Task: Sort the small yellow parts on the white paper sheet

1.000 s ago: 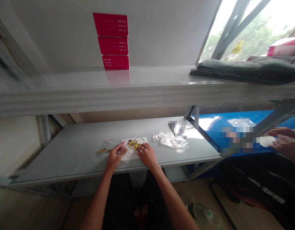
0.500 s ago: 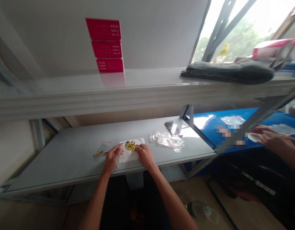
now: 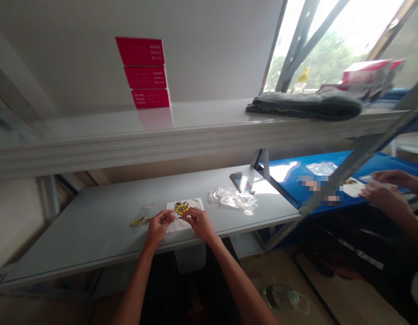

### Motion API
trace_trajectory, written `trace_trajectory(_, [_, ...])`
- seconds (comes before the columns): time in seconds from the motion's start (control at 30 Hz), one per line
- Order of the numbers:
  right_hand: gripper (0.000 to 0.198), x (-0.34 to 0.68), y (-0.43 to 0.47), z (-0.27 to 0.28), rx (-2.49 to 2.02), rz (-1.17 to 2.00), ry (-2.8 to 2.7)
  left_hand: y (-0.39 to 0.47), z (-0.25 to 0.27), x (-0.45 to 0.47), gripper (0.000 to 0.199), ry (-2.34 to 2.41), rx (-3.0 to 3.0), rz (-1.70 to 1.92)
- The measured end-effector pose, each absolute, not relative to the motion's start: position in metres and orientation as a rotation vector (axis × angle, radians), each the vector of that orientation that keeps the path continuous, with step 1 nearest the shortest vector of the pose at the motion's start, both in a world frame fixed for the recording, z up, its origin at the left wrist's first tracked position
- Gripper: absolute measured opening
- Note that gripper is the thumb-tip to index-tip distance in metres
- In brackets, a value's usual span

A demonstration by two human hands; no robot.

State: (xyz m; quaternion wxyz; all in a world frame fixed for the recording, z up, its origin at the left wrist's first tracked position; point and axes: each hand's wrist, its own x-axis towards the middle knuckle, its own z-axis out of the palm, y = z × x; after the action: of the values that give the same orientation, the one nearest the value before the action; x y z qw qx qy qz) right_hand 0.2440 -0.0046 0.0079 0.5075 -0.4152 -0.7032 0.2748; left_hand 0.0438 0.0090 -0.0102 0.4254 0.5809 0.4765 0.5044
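Note:
A small heap of yellow and dark brown bead-like pieces lies on a white cloth near the front of the grey shelf. My left hand, at the cloth's left edge, is closed on what looks like a small clear plastic bag. From the right, my right hand reaches over the cloth beside the heap, thumb and fingers pinched together. Whatever they hold is too small to make out. Left of my left hand lies a clear zip bag with similar yellow and brown pieces inside.
Clear plastic bags lie to the right, with a blurred-out object behind. Overhead, an upper shelf bears red boxes and folded grey cloth. A co-worker's hands work over a blue table.
My right hand has drawn back slightly from the heap, toward my left hand. My left hand has turned inward with the clear bag. The camera view has shifted a little.

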Motion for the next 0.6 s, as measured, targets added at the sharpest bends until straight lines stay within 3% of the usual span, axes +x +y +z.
trace_trajectory(0.6, [0.015,0.224,-0.011,-0.006,-1.052,0.576,-1.694,0.010,-0.011,0.041,0.030,1.265,1.606,1.192])
